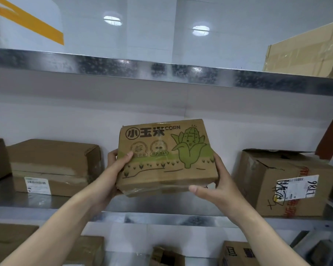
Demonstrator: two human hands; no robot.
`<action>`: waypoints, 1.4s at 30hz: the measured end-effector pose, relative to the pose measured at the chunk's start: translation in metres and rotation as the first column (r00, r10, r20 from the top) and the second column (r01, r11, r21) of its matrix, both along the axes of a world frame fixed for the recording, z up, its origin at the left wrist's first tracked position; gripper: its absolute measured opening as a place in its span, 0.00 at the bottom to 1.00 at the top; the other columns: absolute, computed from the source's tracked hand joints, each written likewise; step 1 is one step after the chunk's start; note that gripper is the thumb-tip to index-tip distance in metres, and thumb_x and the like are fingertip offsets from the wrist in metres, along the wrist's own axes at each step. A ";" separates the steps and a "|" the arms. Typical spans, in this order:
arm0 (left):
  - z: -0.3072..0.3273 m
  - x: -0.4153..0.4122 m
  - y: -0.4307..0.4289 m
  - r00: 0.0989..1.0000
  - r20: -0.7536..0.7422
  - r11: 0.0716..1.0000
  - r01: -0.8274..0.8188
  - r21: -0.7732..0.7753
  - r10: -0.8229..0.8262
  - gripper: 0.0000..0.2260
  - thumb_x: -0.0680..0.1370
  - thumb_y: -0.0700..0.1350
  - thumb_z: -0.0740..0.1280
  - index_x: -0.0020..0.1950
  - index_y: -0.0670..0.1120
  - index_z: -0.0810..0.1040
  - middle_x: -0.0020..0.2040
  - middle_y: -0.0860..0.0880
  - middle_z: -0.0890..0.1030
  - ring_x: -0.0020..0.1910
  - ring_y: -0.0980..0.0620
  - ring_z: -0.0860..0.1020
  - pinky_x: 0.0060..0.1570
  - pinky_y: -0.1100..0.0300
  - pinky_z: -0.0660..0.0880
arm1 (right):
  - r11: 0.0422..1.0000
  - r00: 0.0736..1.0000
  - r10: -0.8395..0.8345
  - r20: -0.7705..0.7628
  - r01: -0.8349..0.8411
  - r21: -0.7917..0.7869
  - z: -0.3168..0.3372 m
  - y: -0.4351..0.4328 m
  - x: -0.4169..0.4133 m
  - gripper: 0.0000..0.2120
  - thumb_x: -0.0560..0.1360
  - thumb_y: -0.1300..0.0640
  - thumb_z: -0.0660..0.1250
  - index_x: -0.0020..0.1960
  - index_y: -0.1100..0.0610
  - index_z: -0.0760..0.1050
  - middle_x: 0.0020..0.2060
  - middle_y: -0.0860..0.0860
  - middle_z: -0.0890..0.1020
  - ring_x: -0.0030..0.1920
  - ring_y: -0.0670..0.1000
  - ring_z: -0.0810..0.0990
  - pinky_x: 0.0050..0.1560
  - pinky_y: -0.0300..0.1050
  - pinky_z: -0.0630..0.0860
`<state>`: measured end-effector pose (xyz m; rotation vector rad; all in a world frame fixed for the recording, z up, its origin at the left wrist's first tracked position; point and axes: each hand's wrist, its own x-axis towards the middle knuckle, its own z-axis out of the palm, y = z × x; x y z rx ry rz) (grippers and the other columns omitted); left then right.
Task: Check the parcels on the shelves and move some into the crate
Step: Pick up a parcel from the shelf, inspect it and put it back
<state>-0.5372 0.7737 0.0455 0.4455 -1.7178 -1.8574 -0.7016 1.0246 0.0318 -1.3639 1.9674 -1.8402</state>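
A flat cardboard corn box (167,160) with a green corn drawing and the word CORN is held up in front of the middle shelf (46,204). My left hand (117,164) grips its left edge, thumb on the printed face. My right hand (213,185) holds its right lower corner, thumb along the bottom edge and fingers behind. The box is tilted with its printed face toward me, lifted off the shelf. No crate is in view.
A taped brown parcel (54,166) sits on the shelf at the left, and a torn box with a white label (284,183) at the right. A large carton (307,52) stands on the upper shelf. Several parcels (236,254) lie on the shelf below.
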 end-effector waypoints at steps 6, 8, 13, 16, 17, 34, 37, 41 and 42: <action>0.000 0.019 -0.003 0.982 0.033 0.979 0.186 -0.087 -0.183 0.35 0.72 0.79 0.59 0.71 0.61 0.79 0.68 0.51 0.83 0.67 0.48 0.81 0.62 0.44 0.77 | 0.982 0.982 -0.167 0.092 0.174 -0.078 -0.001 -0.005 0.002 0.36 0.66 0.48 0.85 0.71 0.42 0.75 0.60 0.46 0.84 0.58 0.45 0.82 0.51 0.40 0.83; -0.003 0.022 -0.001 0.982 0.021 0.967 0.189 -0.172 -0.188 0.38 0.67 0.78 0.68 0.72 0.62 0.76 0.70 0.56 0.81 0.69 0.56 0.78 0.69 0.49 0.73 | 0.975 0.970 -0.184 0.160 0.200 -0.091 -0.001 -0.006 0.001 0.30 0.66 0.40 0.84 0.64 0.43 0.78 0.63 0.53 0.81 0.54 0.44 0.84 0.46 0.35 0.81; -0.013 0.020 0.006 0.997 0.038 0.953 0.078 -0.293 -0.070 0.37 0.63 0.67 0.77 0.69 0.58 0.73 0.64 0.55 0.83 0.62 0.57 0.83 0.61 0.53 0.78 | 0.974 0.955 -0.174 0.242 0.204 -0.104 0.004 -0.013 0.005 0.26 0.68 0.36 0.77 0.63 0.45 0.79 0.59 0.49 0.85 0.56 0.44 0.86 0.49 0.39 0.82; -0.017 0.017 0.009 0.999 0.011 0.959 0.055 -0.277 -0.054 0.37 0.63 0.68 0.75 0.68 0.57 0.73 0.64 0.52 0.83 0.60 0.56 0.84 0.61 0.51 0.80 | 0.980 0.958 -0.127 0.256 0.160 -0.115 0.004 -0.013 0.007 0.26 0.69 0.49 0.84 0.63 0.53 0.78 0.50 0.47 0.89 0.51 0.47 0.88 0.44 0.38 0.82; -0.018 0.017 0.009 0.999 0.006 0.958 0.049 -0.284 -0.049 0.36 0.63 0.69 0.75 0.68 0.58 0.73 0.64 0.52 0.83 0.59 0.57 0.84 0.60 0.51 0.80 | 0.981 0.960 -0.132 0.246 0.162 -0.109 0.004 -0.012 0.006 0.25 0.69 0.53 0.82 0.63 0.54 0.78 0.50 0.47 0.89 0.50 0.46 0.88 0.44 0.37 0.82; -0.029 0.009 0.006 0.996 -0.040 0.957 0.065 -0.282 -0.080 0.33 0.65 0.68 0.75 0.66 0.56 0.74 0.60 0.54 0.84 0.60 0.53 0.83 0.56 0.52 0.82 | 0.978 0.957 -0.131 0.259 0.168 -0.126 -0.005 -0.008 0.001 0.21 0.72 0.61 0.80 0.63 0.55 0.78 0.50 0.48 0.89 0.48 0.44 0.88 0.43 0.35 0.82; -0.027 0.005 -0.005 0.988 -0.129 0.982 0.064 -0.175 -0.087 0.32 0.68 0.66 0.70 0.64 0.47 0.74 0.64 0.49 0.82 0.67 0.47 0.78 0.68 0.45 0.72 | 0.976 0.955 -0.123 0.269 0.166 -0.142 0.000 -0.003 -0.002 0.17 0.74 0.62 0.79 0.60 0.56 0.79 0.43 0.43 0.89 0.44 0.42 0.88 0.39 0.32 0.80; -0.025 0.002 -0.017 0.958 -0.280 0.995 0.042 -0.090 -0.066 0.15 0.68 0.55 0.76 0.50 0.53 0.80 0.67 0.45 0.81 0.69 0.41 0.76 0.72 0.43 0.66 | 0.964 0.945 -0.065 0.321 0.142 -0.223 -0.002 0.005 -0.008 0.28 0.65 0.46 0.82 0.61 0.54 0.80 0.49 0.50 0.90 0.50 0.51 0.89 0.44 0.41 0.85; -0.026 0.002 -0.021 0.954 -0.291 0.991 0.040 -0.126 -0.075 0.18 0.67 0.54 0.81 0.52 0.51 0.80 0.66 0.42 0.82 0.67 0.41 0.78 0.72 0.42 0.67 | 0.960 0.940 -0.060 0.335 0.147 -0.239 -0.002 0.007 -0.009 0.30 0.63 0.45 0.80 0.61 0.53 0.80 0.50 0.51 0.90 0.50 0.53 0.89 0.44 0.43 0.85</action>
